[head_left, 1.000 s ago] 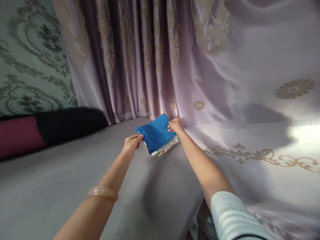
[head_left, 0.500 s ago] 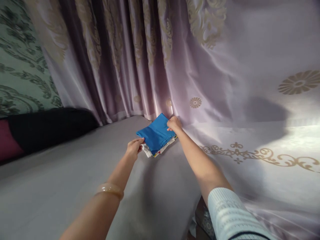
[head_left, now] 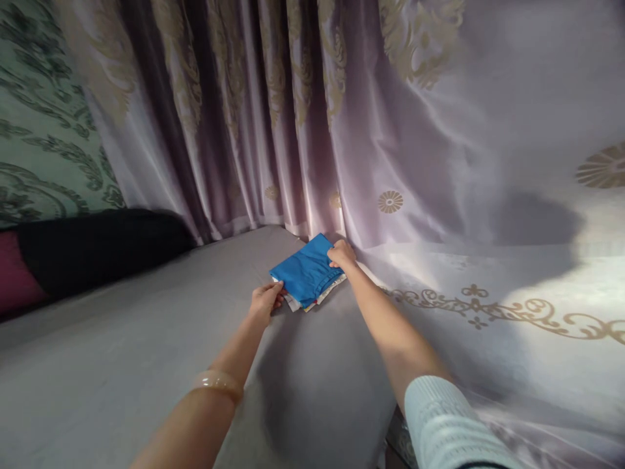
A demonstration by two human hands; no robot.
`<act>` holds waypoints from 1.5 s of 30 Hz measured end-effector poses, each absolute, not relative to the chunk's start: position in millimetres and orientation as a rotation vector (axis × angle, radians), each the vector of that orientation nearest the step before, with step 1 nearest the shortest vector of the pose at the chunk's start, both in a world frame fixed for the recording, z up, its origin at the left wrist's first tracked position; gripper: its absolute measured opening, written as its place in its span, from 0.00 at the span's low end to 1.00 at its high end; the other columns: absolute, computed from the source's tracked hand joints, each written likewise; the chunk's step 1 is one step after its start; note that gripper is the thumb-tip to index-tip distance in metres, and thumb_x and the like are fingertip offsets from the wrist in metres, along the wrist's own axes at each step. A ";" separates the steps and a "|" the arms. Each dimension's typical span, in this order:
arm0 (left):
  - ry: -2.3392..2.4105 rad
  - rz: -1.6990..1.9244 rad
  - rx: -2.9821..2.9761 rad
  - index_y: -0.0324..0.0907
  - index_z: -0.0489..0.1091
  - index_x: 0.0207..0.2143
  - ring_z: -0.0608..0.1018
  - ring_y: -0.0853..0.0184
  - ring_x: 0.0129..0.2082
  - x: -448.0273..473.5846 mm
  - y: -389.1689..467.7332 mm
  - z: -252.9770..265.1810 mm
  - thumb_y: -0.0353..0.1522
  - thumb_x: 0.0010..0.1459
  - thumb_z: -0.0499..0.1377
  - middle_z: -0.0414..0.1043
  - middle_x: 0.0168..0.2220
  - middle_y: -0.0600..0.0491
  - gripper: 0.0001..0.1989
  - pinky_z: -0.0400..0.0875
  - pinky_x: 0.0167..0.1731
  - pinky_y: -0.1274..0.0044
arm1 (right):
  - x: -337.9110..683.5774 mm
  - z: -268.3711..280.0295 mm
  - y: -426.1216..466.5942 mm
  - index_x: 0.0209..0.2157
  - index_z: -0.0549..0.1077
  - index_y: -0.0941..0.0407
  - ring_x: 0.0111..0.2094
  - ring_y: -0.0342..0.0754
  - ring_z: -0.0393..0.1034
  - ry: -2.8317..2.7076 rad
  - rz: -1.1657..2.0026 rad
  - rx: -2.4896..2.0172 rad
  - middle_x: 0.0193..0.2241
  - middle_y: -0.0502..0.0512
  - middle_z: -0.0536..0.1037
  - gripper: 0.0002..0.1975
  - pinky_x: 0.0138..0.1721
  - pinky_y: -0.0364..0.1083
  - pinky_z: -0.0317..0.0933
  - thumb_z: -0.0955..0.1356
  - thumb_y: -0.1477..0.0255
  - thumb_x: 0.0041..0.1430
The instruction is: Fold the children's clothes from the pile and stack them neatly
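Note:
A folded blue garment (head_left: pixel 307 267) with a gathered, elastic-looking edge lies on top of folded white printed cloth (head_left: pixel 322 298) at the far corner of the bed. My left hand (head_left: pixel 266 299) pinches the blue garment at its near left corner, thumb on top and the other fingers partly hidden underneath. At the right edge my right hand (head_left: pixel 342 254) is closed on the same garment, its fingers curled in. The white cloth shows only as a strip below the blue one.
A grey sheet covers the bed (head_left: pixel 146 352). Behind it hang mauve curtains (head_left: pixel 273 130) with gold patterns, reaching down along the right side. A black and dark red cushion-like bundle (head_left: pixel 97 251) lies at the left, against green patterned wallpaper (head_left: pixel 43 124).
The blue garment has come down flatter over the white cloth, covering more of it. Both hands have lowered slightly with it and keep their hold. The view has shifted a little.

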State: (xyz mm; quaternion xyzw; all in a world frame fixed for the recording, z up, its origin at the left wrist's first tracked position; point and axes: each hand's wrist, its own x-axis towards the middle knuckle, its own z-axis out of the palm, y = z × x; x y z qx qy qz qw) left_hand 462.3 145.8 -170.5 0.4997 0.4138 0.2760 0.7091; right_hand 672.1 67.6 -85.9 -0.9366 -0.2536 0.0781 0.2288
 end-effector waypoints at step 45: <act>1.020 0.675 1.700 0.39 0.68 0.46 0.74 0.64 0.31 221.8 186.5 -179.0 0.50 0.44 0.61 0.73 0.32 0.51 0.31 0.66 0.30 0.75 | 559.4 -137.6 102.6 0.65 0.54 0.55 0.67 0.60 0.35 -1.364 0.057 -2.620 0.67 0.62 0.47 0.30 0.61 0.66 0.33 0.49 0.57 0.66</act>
